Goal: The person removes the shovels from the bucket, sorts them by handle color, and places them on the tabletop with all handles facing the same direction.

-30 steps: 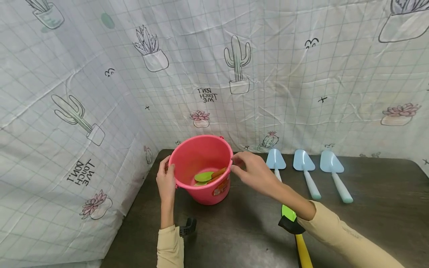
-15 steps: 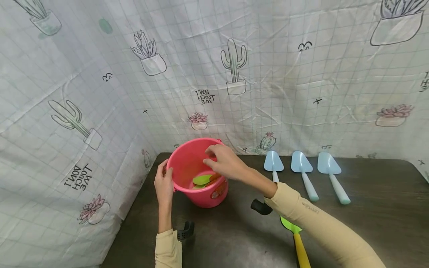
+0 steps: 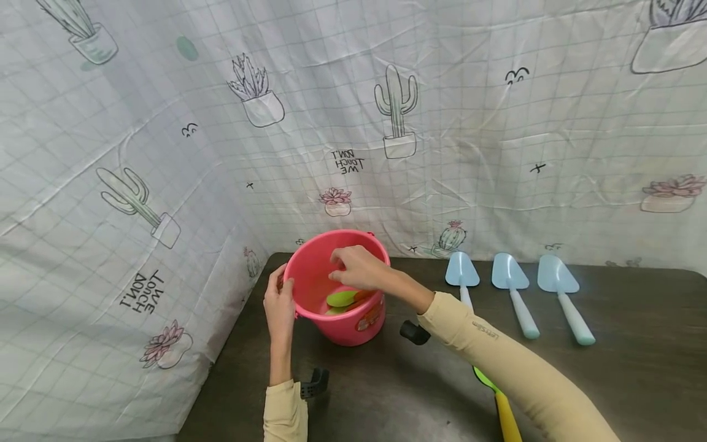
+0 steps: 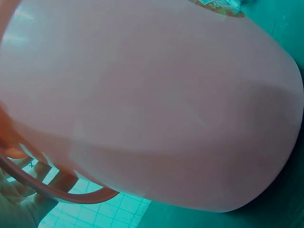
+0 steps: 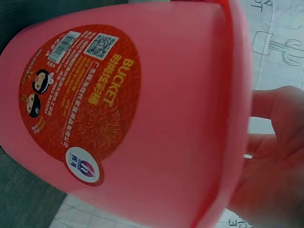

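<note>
A pink bucket (image 3: 339, 331) stands on the dark table near the back left. My left hand (image 3: 280, 307) grips its left rim; in the left wrist view the fingers (image 4: 42, 175) show behind the bucket's handle (image 4: 71, 196). Over the bucket's mouth, my right hand (image 3: 359, 268) reaches in past the right rim with loosely bent fingers and nothing visible in them. Inside lie green trowels (image 3: 340, 299) with orange handles, partly hidden by the near wall. In the right wrist view a red label (image 5: 95, 95) fills the bucket's side, with the hand (image 5: 280, 156) beyond the rim.
Three light blue trowels (image 3: 509, 272) with white handles lie in a row at the back right. A green trowel with a yellow handle (image 3: 507, 417) lies at the front, partly under my right sleeve (image 3: 497, 350). A cactus-print cloth (image 3: 475, 159) hangs behind the table.
My right hand has left the bucket's right rim and moved left, over the bucket's mouth. The left hand keeps its hold on the left rim.
</note>
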The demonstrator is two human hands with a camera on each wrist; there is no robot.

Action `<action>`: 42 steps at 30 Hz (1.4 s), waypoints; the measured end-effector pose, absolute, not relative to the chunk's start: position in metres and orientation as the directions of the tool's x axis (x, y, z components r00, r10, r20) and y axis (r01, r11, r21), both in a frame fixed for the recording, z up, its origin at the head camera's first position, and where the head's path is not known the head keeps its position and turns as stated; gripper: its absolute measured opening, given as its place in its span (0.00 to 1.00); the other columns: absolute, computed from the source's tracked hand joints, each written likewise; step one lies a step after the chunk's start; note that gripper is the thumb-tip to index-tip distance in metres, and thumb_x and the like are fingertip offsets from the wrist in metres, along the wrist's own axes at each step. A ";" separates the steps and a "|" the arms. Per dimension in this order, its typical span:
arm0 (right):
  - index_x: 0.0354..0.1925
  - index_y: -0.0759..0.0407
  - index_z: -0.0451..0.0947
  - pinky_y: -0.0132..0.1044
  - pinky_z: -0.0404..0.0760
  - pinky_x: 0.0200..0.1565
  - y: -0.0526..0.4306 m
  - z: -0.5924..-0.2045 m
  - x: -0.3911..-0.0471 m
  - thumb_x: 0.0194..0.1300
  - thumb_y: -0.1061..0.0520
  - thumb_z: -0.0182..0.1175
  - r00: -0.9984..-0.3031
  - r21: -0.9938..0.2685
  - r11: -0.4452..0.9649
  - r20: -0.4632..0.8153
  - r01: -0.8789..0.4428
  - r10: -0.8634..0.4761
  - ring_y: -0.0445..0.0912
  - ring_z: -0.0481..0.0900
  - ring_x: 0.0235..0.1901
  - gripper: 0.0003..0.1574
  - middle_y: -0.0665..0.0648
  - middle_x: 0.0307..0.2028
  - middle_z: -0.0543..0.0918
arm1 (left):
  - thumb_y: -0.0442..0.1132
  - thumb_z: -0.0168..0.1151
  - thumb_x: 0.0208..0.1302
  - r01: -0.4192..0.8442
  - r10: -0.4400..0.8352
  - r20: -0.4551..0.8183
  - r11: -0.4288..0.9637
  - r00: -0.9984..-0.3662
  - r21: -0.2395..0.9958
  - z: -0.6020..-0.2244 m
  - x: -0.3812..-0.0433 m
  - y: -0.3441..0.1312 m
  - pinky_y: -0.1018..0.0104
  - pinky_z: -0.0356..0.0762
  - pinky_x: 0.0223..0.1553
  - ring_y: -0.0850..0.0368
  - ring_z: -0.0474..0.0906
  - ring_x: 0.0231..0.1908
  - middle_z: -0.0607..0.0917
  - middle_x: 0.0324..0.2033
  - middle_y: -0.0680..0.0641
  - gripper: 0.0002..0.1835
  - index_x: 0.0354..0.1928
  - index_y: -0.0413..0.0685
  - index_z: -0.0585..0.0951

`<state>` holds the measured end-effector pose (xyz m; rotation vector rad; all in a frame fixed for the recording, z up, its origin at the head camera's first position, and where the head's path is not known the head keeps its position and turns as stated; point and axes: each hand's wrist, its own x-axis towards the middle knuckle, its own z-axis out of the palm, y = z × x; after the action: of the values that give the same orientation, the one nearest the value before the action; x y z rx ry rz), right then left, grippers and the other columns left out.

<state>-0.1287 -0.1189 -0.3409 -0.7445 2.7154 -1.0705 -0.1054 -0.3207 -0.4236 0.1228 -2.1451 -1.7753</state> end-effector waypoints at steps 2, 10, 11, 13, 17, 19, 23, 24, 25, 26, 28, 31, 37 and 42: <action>0.55 0.69 0.80 0.38 0.84 0.45 -0.117 -0.343 -0.133 0.68 0.59 0.67 -0.862 -0.666 0.631 0.039 -0.399 -0.505 0.48 0.83 0.42 0.21 0.59 0.44 0.87 | 0.36 0.52 0.78 0.159 -0.289 0.217 0.212 -0.933 0.964 -0.423 -0.107 -0.318 0.69 0.81 0.37 0.40 0.79 0.48 0.82 0.57 0.37 0.21 0.69 0.44 0.76; 0.56 0.68 0.80 0.33 0.82 0.37 -0.113 -0.357 -0.149 0.65 0.58 0.69 -0.810 -0.647 0.647 -0.076 -0.403 -0.581 0.45 0.79 0.33 0.24 0.57 0.40 0.86 | 0.36 0.53 0.77 0.148 -0.308 0.213 0.220 -0.927 0.964 -0.424 -0.108 -0.309 0.62 0.84 0.43 0.40 0.80 0.50 0.83 0.56 0.37 0.21 0.68 0.44 0.77; 0.56 0.68 0.80 0.33 0.81 0.36 -0.113 -0.359 -0.151 0.65 0.58 0.69 -0.805 -0.645 0.652 -0.095 -0.398 -0.585 0.45 0.78 0.32 0.24 0.57 0.39 0.86 | 0.36 0.53 0.77 0.144 -0.312 0.209 0.220 -0.927 0.965 -0.424 -0.108 -0.308 0.61 0.84 0.44 0.40 0.80 0.50 0.83 0.56 0.37 0.21 0.68 0.44 0.77; 0.56 0.70 0.80 0.33 0.81 0.35 -0.114 -0.357 -0.148 0.64 0.60 0.69 -0.807 -0.641 0.676 -0.145 -0.364 -0.572 0.45 0.78 0.31 0.24 0.57 0.39 0.86 | 0.36 0.53 0.77 0.133 -0.317 0.199 0.219 -0.927 0.967 -0.425 -0.107 -0.307 0.57 0.85 0.46 0.40 0.80 0.50 0.83 0.57 0.37 0.21 0.68 0.44 0.77; 0.50 0.67 0.82 0.31 0.77 0.31 -0.114 -0.365 -0.151 0.64 0.60 0.69 -0.797 -0.618 0.705 -0.199 -0.350 -0.570 0.44 0.75 0.28 0.18 0.56 0.36 0.86 | 0.36 0.54 0.77 0.125 -0.323 0.192 0.217 -0.927 0.968 -0.428 -0.107 -0.305 0.51 0.84 0.50 0.39 0.80 0.52 0.83 0.58 0.37 0.21 0.68 0.44 0.77; 0.45 0.65 0.83 0.30 0.75 0.30 -0.114 -0.366 -0.152 0.63 0.59 0.70 -0.789 -0.606 0.713 -0.219 -0.352 -0.575 0.43 0.74 0.28 0.13 0.54 0.33 0.85 | 0.36 0.54 0.77 0.132 -0.327 0.202 0.223 -0.923 0.966 -0.429 -0.107 -0.305 0.47 0.83 0.52 0.39 0.80 0.52 0.83 0.58 0.37 0.21 0.68 0.44 0.77; 0.32 0.62 0.81 0.30 0.72 0.28 -0.115 -0.364 -0.156 0.63 0.60 0.69 -0.775 -0.577 0.733 -0.253 -0.360 -0.580 0.42 0.71 0.24 0.07 0.52 0.24 0.78 | 0.35 0.53 0.77 0.138 -0.340 0.217 0.240 -0.915 0.961 -0.426 -0.108 -0.307 0.49 0.83 0.52 0.39 0.80 0.53 0.83 0.58 0.37 0.20 0.68 0.44 0.77; 0.30 0.60 0.79 0.30 0.72 0.28 -0.117 -0.363 -0.156 0.63 0.60 0.69 -0.777 -0.566 0.743 -0.262 -0.356 -0.572 0.42 0.70 0.23 0.09 0.51 0.22 0.76 | 0.35 0.53 0.77 0.137 -0.343 0.217 0.244 -0.914 0.960 -0.425 -0.108 -0.309 0.52 0.84 0.51 0.39 0.80 0.53 0.83 0.58 0.37 0.21 0.68 0.44 0.77; 0.28 0.60 0.77 0.30 0.71 0.27 -0.118 -0.362 -0.157 0.63 0.60 0.69 -0.777 -0.554 0.752 -0.271 -0.357 -0.568 0.42 0.69 0.22 0.11 0.51 0.21 0.73 | 0.35 0.53 0.77 0.134 -0.347 0.216 0.245 -0.913 0.960 -0.424 -0.108 -0.310 0.56 0.84 0.49 0.39 0.80 0.52 0.82 0.58 0.37 0.21 0.68 0.44 0.77; 0.27 0.59 0.75 0.30 0.70 0.27 -0.119 -0.361 -0.158 0.63 0.60 0.69 -0.780 -0.544 0.762 -0.281 -0.351 -0.559 0.42 0.67 0.21 0.13 0.51 0.20 0.71 | 0.35 0.53 0.77 0.134 -0.348 0.215 0.243 -0.913 0.961 -0.423 -0.108 -0.310 0.60 0.84 0.48 0.38 0.79 0.53 0.82 0.59 0.37 0.21 0.68 0.44 0.77; 0.26 0.58 0.72 0.31 0.69 0.28 -0.121 -0.360 -0.160 0.64 0.61 0.68 -0.782 -0.521 0.784 -0.308 -0.338 -0.542 0.42 0.66 0.21 0.15 0.51 0.20 0.68 | 0.36 0.52 0.77 0.136 -0.351 0.215 0.238 -0.911 0.962 -0.421 -0.108 -0.310 0.65 0.83 0.45 0.37 0.78 0.53 0.82 0.59 0.37 0.21 0.69 0.44 0.76; 0.27 0.58 0.70 0.31 0.68 0.29 -0.122 -0.362 -0.162 0.65 0.62 0.65 -0.768 -0.489 0.816 -0.380 -0.307 -0.516 0.42 0.65 0.22 0.14 0.51 0.20 0.66 | 0.35 0.52 0.78 0.134 -0.346 0.213 0.239 -0.914 0.962 -0.420 -0.107 -0.308 0.64 0.84 0.46 0.37 0.79 0.53 0.81 0.60 0.36 0.21 0.69 0.43 0.76; 0.31 0.59 0.73 0.32 0.68 0.29 -0.121 -0.369 -0.162 0.64 0.67 0.62 -0.711 -0.427 0.852 -0.495 -0.303 -0.500 0.42 0.67 0.24 0.07 0.52 0.23 0.68 | 0.35 0.52 0.78 0.115 -0.350 0.199 0.246 -0.916 0.962 -0.424 -0.102 -0.304 0.50 0.84 0.51 0.39 0.80 0.53 0.82 0.59 0.36 0.21 0.69 0.43 0.76; 0.28 0.57 0.69 0.31 0.68 0.28 -0.121 -0.368 -0.162 0.64 0.67 0.62 -0.692 -0.394 0.859 -0.519 -0.328 -0.502 0.42 0.66 0.22 0.12 0.52 0.22 0.66 | 0.35 0.53 0.77 0.118 -0.350 0.201 0.243 -0.915 0.963 -0.425 -0.102 -0.304 0.52 0.84 0.51 0.39 0.80 0.53 0.82 0.59 0.37 0.21 0.68 0.43 0.76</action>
<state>-0.1619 -0.1206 -0.3685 -0.5995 2.3917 -0.3590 -0.1018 -0.3037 -0.4248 0.2127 -2.1475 -1.7142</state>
